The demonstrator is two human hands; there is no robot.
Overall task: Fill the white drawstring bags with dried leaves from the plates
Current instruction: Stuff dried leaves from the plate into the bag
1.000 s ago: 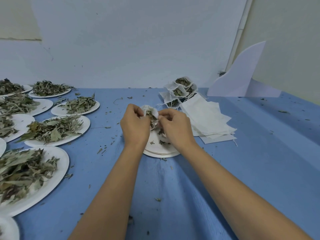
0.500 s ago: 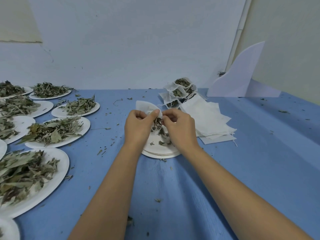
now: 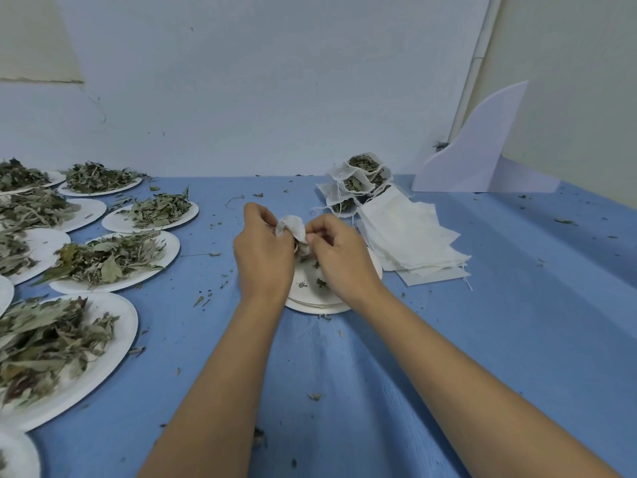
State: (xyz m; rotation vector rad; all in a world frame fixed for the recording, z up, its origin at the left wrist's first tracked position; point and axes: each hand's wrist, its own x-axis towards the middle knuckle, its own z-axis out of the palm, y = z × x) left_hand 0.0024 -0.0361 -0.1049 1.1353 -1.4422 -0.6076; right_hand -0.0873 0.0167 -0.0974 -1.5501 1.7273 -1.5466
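Blue tablecloth [image 3: 517, 339], wrinkled. White curved board [image 3: 482, 150] upright at its far-right corner; white wall pipe [image 3: 476, 60] runs up behind the board.

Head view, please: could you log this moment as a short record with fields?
Held item: white bag, leaves showing at its mouth
Left hand: grips the bag
Right hand: pinches the bag's edge
Below hands: nearly bare plate stack
Filled bags: piled at the back
Empty bags: stacked right of the plate stack
Leaf plates: left side
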